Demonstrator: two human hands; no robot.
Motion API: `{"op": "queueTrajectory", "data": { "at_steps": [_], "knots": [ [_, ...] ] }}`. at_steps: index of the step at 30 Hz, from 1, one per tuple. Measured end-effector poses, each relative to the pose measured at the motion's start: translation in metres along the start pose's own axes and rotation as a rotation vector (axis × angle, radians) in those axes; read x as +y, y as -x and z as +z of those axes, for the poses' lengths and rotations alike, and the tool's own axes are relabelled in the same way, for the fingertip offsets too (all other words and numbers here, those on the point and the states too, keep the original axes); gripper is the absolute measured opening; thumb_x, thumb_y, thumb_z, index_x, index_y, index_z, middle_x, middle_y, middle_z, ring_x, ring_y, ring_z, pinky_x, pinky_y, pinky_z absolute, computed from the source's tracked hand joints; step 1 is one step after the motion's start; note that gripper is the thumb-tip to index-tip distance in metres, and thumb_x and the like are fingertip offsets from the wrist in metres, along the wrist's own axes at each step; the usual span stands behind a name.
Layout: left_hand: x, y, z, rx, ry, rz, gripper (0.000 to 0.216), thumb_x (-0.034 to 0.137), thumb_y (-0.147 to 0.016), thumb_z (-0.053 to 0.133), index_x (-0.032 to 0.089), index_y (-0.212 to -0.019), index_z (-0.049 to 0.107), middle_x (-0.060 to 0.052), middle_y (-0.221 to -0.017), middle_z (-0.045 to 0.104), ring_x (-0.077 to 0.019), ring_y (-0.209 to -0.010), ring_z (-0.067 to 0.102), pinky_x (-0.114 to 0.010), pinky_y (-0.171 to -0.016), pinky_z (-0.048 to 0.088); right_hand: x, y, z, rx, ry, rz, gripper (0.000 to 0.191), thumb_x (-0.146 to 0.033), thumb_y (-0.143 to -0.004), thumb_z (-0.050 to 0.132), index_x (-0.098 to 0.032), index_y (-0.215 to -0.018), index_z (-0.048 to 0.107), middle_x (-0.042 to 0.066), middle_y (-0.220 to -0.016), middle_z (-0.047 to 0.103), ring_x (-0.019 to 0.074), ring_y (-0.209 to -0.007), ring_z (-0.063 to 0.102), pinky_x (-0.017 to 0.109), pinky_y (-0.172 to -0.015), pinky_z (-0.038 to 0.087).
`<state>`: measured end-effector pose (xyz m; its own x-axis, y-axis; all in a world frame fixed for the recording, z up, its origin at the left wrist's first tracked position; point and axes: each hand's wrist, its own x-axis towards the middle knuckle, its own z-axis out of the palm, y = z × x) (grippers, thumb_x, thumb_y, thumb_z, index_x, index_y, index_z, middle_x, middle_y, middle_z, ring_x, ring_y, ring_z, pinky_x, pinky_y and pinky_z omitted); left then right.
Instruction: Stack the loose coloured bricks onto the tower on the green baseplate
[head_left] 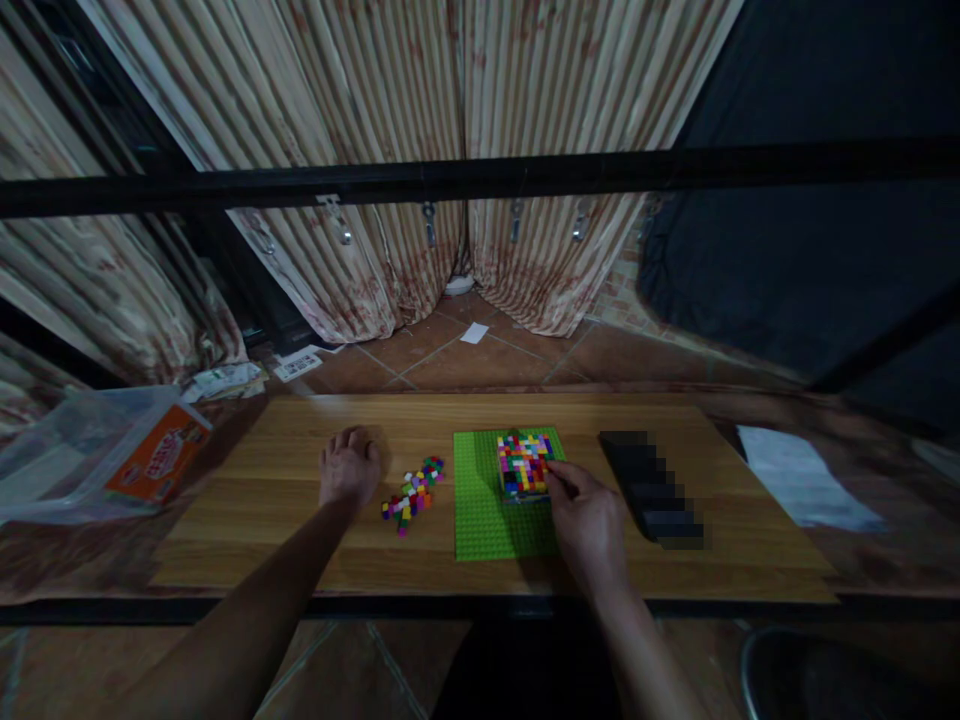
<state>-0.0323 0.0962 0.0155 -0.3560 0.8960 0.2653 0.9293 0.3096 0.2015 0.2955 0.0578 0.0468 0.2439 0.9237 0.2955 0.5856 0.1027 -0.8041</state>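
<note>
A green studded baseplate lies on the wooden table, carrying a compact block of multicoloured toy bricks near its far right part. My right hand meets the block's right edge with thumb and index finger pinched together; whatever is between the fingertips is too small or hidden to make out. On the table to the left, my left hand rests palm down, its fingers loosely bent and slightly apart, with nothing visible in it. Between that hand and the baseplate, loose toy bricks lie in a scattered pile.
A dark, partly pixelated flat object lies right of the baseplate. Beyond the table's left end stands a clear plastic bin with an orange label. A white sheet is off the right end. A black bar crosses before the curtains.
</note>
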Motion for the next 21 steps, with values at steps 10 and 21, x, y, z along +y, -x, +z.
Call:
{"op": "queueTrajectory", "data": {
  "at_steps": [10,21],
  "knots": [
    [0.000,0.000,-0.001,-0.020,-0.005,-0.009,0.043,0.032,-0.091,0.038,0.015,-0.125,0.058,-0.013,-0.131,0.058,-0.0282,-0.120,0.049,-0.043,-0.104,0.036,0.009,0.003,0.001,0.055,-0.215,0.176,0.032,-0.045,-0.079,0.062,-0.016,-0.090,0.071,0.013,-0.085,0.076,0.0274,-0.077,0.072,0.037,-0.069,0.054],
    [-0.002,0.000,0.002,-0.003,0.011,-0.008,0.042,0.031,-0.090,0.039,0.016,-0.124,0.059,-0.013,-0.130,0.059,-0.0287,-0.119,0.049,-0.044,-0.102,0.037,0.013,-0.003,0.007,0.068,-0.244,0.230,0.032,-0.045,-0.073,0.067,-0.015,-0.085,0.072,0.012,-0.080,0.075,0.0253,-0.072,0.069,0.036,-0.067,0.052]
  ]
}}
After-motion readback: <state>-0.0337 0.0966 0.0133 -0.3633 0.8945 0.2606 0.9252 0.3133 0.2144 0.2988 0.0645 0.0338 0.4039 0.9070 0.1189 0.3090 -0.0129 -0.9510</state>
